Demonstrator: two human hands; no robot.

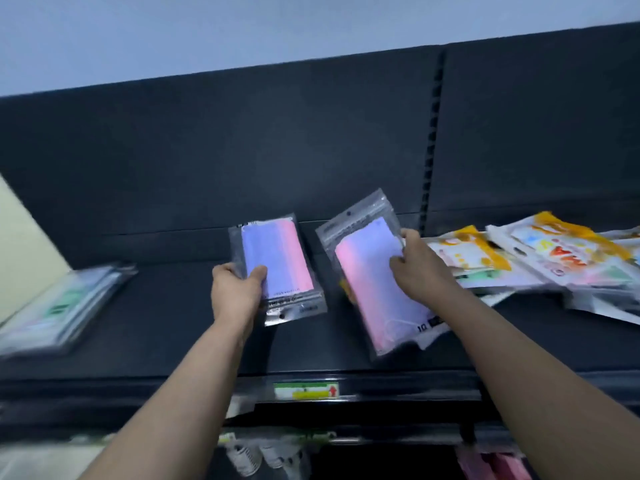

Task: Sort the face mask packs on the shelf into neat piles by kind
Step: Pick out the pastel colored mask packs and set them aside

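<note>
My left hand [237, 289] grips a clear pack of purple-and-pink masks [277, 261] by its lower left side, thumb on its front, above the dark shelf [166, 327]. My right hand [414, 268] grips a second purple-and-pink pack [367, 282] at its right edge, tilted, just right of the first. A loose heap of white-and-orange packs [540, 258] lies on the shelf at the right. A blurred pile of green-and-white packs [59, 306] lies at the left.
The shelf's dark back panel [277, 150] rises behind the packs, with a slotted upright [431, 140]. A price label [306, 390] sits on the shelf's front edge. More goods hang below the shelf, among them pink items [491, 465].
</note>
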